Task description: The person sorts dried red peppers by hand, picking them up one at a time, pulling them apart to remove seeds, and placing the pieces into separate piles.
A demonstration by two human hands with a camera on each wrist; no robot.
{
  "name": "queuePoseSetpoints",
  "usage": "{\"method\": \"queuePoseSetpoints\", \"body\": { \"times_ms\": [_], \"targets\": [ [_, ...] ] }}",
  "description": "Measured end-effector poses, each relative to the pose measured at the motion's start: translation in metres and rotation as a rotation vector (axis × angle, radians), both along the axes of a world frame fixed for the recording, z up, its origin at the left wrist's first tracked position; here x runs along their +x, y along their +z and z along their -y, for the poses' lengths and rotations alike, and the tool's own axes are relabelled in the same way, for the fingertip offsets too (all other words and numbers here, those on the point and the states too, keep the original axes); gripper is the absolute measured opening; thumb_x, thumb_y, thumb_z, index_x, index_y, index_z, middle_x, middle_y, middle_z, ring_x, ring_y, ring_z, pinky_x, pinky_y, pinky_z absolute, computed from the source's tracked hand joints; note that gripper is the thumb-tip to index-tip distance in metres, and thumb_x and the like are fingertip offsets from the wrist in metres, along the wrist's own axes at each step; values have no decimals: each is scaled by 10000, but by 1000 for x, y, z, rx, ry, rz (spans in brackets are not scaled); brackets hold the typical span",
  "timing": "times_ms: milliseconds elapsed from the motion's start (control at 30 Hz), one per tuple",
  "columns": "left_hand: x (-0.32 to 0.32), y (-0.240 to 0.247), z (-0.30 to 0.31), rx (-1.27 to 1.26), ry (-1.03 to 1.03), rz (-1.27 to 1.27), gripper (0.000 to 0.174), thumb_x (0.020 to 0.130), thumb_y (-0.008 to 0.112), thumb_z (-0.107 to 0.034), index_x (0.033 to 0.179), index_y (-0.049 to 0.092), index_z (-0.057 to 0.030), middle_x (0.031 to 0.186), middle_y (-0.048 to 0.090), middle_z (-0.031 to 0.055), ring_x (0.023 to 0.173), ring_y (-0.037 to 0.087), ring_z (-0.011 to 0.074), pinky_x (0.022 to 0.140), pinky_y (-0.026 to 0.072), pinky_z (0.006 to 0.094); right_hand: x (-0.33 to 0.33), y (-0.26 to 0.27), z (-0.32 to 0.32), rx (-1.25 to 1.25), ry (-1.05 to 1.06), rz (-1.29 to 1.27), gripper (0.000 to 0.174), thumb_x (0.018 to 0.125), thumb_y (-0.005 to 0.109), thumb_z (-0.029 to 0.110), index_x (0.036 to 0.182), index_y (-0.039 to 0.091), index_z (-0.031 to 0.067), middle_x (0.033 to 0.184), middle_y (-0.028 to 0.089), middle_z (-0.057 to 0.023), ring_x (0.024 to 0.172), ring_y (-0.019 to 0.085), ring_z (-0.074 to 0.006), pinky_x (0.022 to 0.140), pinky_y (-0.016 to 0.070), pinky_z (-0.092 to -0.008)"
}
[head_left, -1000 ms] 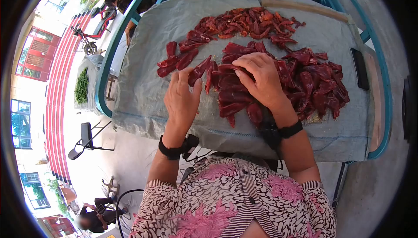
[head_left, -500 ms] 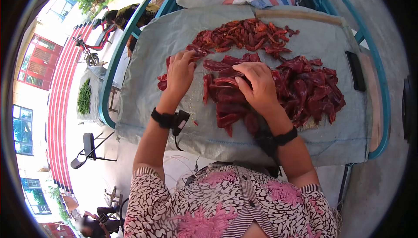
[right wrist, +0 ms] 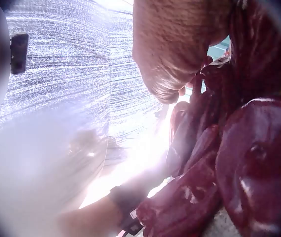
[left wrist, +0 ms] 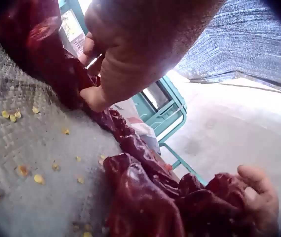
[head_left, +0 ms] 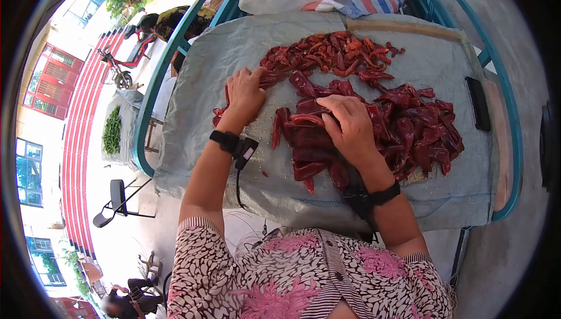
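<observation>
Now that the left hand [head_left: 245, 94] has moved to the left-side red peppers [head_left: 219, 115], both hands are busy, its bent fingers' hold unclear, the right hand [head_left: 352, 131] pinching a big pepper [head_left: 306, 118].

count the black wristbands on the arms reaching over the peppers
2: one wristband behind the left hand, another wristband behind the right hand; none seem hidden.

Left fingers [head_left: 243, 76] and right fingers [head_left: 338, 104] touch red peppers [head_left: 407, 132].

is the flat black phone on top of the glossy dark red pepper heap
No, the black phone lies on the grey woven cloth, apart from the glossy dark red pepper heap.
</observation>
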State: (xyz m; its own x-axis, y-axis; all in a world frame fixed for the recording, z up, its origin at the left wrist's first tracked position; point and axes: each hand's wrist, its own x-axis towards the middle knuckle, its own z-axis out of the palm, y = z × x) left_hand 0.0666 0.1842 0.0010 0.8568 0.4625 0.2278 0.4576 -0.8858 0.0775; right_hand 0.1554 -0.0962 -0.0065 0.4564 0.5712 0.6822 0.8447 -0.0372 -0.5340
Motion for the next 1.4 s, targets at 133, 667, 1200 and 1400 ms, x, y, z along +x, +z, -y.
{"method": "queuePoseSetpoints", "body": {
  "times_ms": [133,667,1200,1400],
  "targets": [
    [-20,19,19,63,-93,156,404,795,676,-107,1195,727,-123,1125,667,131,1097,597,309,974,438,475,-1,1,0,-2,-3,-5,319,891,702,63,1208,696,96,1171,707,-87,1118,647,-305,972,498,-459],
    [-66,56,117,-351,-334,457,374,906,698,6,1272,671,-68,1124,715,107,1002,658,302,879,536,391,-5,22,4,92,134,-24,396,840,793,103,1223,694,117,1154,702,-85,1064,648,-291,1006,463,-481],
    [-110,39,137,-1180,-158,275,565,853,854,-61,1368,620,-64,1009,636,-3,860,570,78,711,525,253,-20,32,4,-198,210,48,174,829,812,116,961,700,133,928,739,11,935,672,-220,1124,390,-489],
    [-120,38,109,-1578,-193,93,582,881,858,-128,1383,584,-24,950,654,3,763,605,82,646,498,248,-35,36,3,-239,222,-12,147,850,795,126,948,685,138,880,722,6,855,666,-222,1095,399,-456]
  ]
}}
